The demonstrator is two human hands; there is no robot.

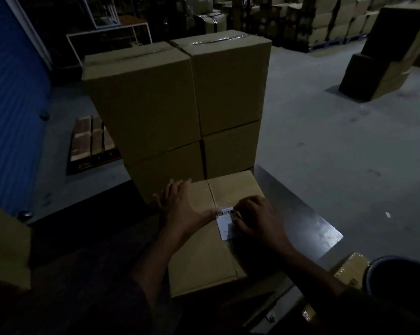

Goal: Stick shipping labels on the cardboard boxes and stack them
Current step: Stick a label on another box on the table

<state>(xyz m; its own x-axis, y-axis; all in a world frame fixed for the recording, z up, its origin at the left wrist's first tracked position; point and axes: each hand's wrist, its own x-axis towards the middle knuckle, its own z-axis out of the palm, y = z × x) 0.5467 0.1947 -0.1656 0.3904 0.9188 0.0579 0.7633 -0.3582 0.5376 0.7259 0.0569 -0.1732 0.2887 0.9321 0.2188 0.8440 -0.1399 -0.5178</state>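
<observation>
Lighting is poor throughout. A sealed cardboard box (204,238) lies on a dark table (308,223) directly before the person, at 6 o'clock in the view. A taped seam runs along its top face from far to near.

A white shipping label (224,223) with a barcode along its far edge lies on the box top, just right of the seam and near the box's middle.

The left hand (180,206) lies flat on the box top at 9 o'clock from the label, fingers spread and straight, reaching toward the far left edge; the thumb extends toward the label and touches its far left corner. The right hand (257,218) lies over the label's right side at 3 o'clock, fingers curled, fingertips pressing down on the label's upper right part. Whether any edge of the label is lifted or pinched cannot be told.

Beyond the box, at 12 o'clock, stands a stack of cardboard boxes (180,100), two columns side by side, at least two tiers high, tops taped. The near box touches or nearly touches the base of this stack.

A wooden pallet (90,139) lies on the floor at 10 o'clock, partly hidden behind the stack. A blue corrugated wall (13,105) stands at 9 o'clock. Further boxes (378,76) are at 2 o'clock, and more stacked cartons (325,20) line the far background at 1 o'clock.
</observation>
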